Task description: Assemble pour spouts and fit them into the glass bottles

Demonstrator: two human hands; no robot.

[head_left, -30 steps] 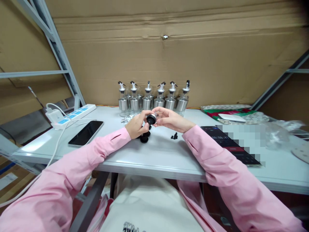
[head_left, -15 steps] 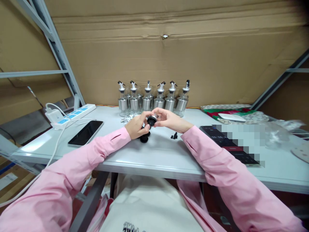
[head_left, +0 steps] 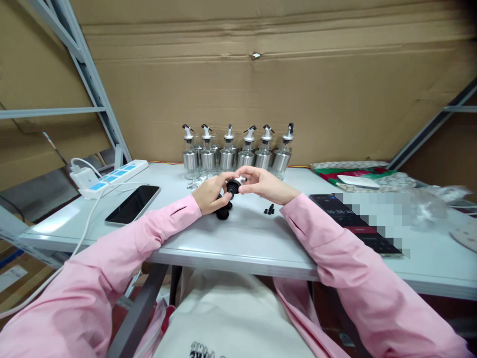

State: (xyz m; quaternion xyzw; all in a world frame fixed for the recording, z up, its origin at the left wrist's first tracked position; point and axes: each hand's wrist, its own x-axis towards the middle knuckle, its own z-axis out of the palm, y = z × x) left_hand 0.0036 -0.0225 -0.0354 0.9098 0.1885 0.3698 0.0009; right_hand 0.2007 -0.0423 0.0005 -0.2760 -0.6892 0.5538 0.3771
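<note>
Between my two hands, above the table, is a pourer spout (head_left: pixel 233 187) with a black ribbed stopper and a white top. My left hand (head_left: pixel 214 193) is closed on the stopper side, thumb and fingers around it. The fingers of my right hand (head_left: pixel 261 184) pinch the white part from the other side. Just below my left hand lie black ribbed stoppers (head_left: pixel 222 214), partly covered by the fingers. A small cluster of black caps (head_left: pixel 269 209) rests below my right hand. Behind my left hand lie white spout pieces (head_left: pixel 196 182).
A row of glass bottles (head_left: pixel 227 160) with steel sleeves and pourer tops stands at the back. On the left are a phone (head_left: pixel 133 205) and a power strip (head_left: pixel 114 178). A dark phone (head_left: pixel 350 219) and clear plastic wrap (head_left: pixel 425 206) lie on the right.
The pourer spout has turned slightly in my hands, so its white top with a dark tip now shows beside my right fingers. Both hands keep nearly the same place.
</note>
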